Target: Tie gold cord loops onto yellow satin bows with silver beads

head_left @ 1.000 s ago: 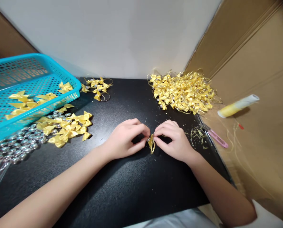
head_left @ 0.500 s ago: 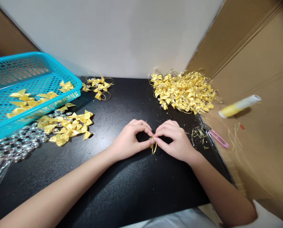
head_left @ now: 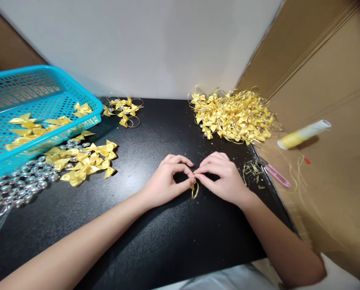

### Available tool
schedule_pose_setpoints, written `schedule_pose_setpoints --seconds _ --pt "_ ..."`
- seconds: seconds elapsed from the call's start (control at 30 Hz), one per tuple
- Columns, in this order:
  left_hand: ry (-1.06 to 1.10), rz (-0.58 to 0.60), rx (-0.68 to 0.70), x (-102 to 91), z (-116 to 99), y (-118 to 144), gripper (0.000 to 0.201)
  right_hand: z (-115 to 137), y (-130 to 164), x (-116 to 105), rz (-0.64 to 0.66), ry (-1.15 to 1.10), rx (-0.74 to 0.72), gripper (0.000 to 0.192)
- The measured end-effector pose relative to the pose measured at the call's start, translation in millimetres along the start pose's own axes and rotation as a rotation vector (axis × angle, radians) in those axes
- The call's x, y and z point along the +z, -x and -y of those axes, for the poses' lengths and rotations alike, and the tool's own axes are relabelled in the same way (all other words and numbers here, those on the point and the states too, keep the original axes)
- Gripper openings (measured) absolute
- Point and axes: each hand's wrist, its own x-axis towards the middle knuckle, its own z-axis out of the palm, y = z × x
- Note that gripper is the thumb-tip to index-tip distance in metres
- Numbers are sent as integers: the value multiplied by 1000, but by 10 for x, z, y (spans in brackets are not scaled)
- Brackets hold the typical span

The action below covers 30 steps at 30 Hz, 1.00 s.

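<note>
Black table [head_left: 155,241]; basket [head_left: 4,161] lettering unreadable; left hand [head_left: 164,181], right hand [head_left: 223,181] pinch gold loop [head_left: 194,189].

Setting: small hand-assembly station for piecework, of the cottage-workshop kind.
- Black surface [head_left: 155,241], narrow, set against a plain white wall [head_left: 143,44], flanked by brown cardboard panels [head_left: 327,72] serving as side screens.
- Large heap of finished yellow bow ornaments [head_left: 232,117] with gold loops, far right corner; smaller cluster [head_left: 123,108] at the far middle.
- Loose yellow ribbon bows [head_left: 86,161], left side, beside a spread of silver beads [head_left: 19,183].
- Turquoise perforated plastic basket [head_left: 4,159] holding more bows.
- Spool of gold thread [head_left: 303,134] and pink-handled snips [head_left: 276,174] on the cardboard at right; thread offcuts [head_left: 252,169] scattered near them.
</note>
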Motion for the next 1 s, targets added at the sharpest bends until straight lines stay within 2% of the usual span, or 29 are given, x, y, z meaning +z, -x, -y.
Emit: schedule_pose_setpoints --seconds 0.27,0.57,0.8,1.0 --pt "-116 -30 97 -48 -70 5 8 3 3 -16 11 3 7 8" --pt "-58 -30 42 -14 -34 -3 7 8 4 -10 19 4 16 9" --pt "-49 29 57 -28 -36 -7 10 11 -7 -13 16 12 10 10" --pt "-57 33 71 -3 -22 -2 12 4 -5 -25 13 12 24 10"
